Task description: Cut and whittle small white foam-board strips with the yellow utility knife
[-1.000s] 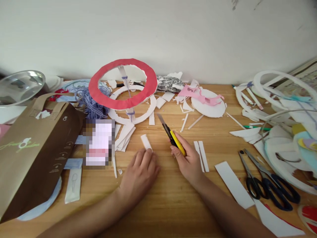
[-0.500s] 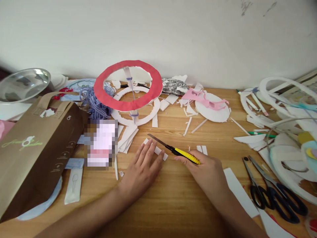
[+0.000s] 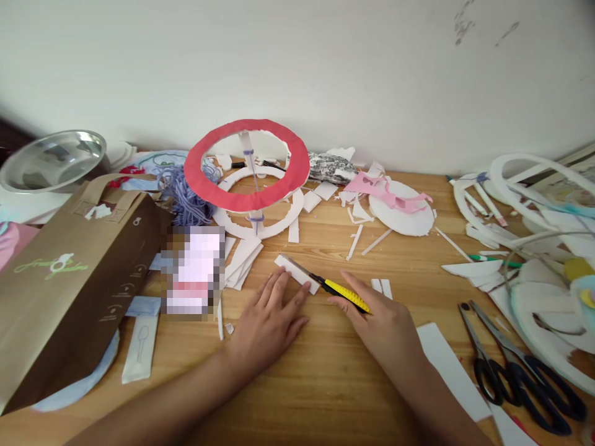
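Head view: 1 white strip (image 3: 297, 273) is seen flat on the table (image 3: 325, 378), just in front of the red ring (image 3: 246, 165).
Left hand (image 3: 269, 316): laid open, fingertips pressing the strip's near edge.
Right hand (image 3: 385, 322): clenched on a yellow knife (image 3: 341, 290), blade laid along the strip.
Handling: judged light, stiff, easily dented; best pinned by its ends.

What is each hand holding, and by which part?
Right hand grips the utility knife by its yellow handle; left hand presses the white strip flat.
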A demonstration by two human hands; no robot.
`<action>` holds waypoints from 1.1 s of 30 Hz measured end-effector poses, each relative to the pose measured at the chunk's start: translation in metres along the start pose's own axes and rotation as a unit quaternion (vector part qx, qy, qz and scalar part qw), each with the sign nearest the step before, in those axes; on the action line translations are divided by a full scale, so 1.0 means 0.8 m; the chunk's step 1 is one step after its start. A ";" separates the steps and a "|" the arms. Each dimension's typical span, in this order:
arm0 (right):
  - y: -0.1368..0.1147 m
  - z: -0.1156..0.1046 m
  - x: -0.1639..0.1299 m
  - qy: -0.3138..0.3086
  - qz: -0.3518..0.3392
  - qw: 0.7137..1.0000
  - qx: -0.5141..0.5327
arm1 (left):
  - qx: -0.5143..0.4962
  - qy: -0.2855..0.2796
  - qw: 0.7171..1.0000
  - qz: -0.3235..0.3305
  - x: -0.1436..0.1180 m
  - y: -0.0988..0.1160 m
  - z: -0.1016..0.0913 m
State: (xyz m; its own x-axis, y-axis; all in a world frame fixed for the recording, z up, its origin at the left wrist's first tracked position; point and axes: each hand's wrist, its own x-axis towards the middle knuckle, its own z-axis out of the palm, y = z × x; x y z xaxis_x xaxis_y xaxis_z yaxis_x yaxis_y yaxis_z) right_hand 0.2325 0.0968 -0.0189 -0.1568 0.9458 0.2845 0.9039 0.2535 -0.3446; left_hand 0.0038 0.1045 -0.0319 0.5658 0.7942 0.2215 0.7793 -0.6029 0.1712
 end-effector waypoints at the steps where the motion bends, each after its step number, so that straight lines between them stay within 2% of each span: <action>1: 0.000 0.000 -0.001 -0.003 -0.014 1.000 0.007 | -0.004 -0.001 1.000 -0.002 0.000 0.000 0.000; 8: 0.000 0.001 -0.006 0.005 -0.049 0.999 -0.005 | -0.005 -0.001 1.000 0.006 -0.001 -0.001 -0.001; 18: 0.001 0.005 -0.006 0.002 -0.044 0.999 -0.020 | 0.003 0.009 1.000 0.028 0.003 -0.008 -0.002; 22: -0.004 -0.001 -0.005 -0.055 -0.031 0.997 -0.044 | -0.012 0.000 1.000 0.018 0.006 -0.011 -0.003; 27: -0.014 -0.018 0.001 -0.137 -0.023 0.986 -0.092 | -0.010 0.009 1.000 -0.026 0.005 -0.011 -0.002; 33: -0.014 -0.033 0.020 -0.219 -0.039 0.964 -0.148 | -0.016 0.001 1.000 -0.012 0.007 -0.014 -0.002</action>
State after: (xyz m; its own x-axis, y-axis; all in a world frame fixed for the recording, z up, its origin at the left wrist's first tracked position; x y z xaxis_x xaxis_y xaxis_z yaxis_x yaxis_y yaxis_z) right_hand 0.2303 0.1039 0.0133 -0.3236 0.9374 -0.1286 0.9462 0.3198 -0.0496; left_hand -0.0026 0.1156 -0.0309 0.5471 0.8078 0.2194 0.7831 -0.5865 0.2069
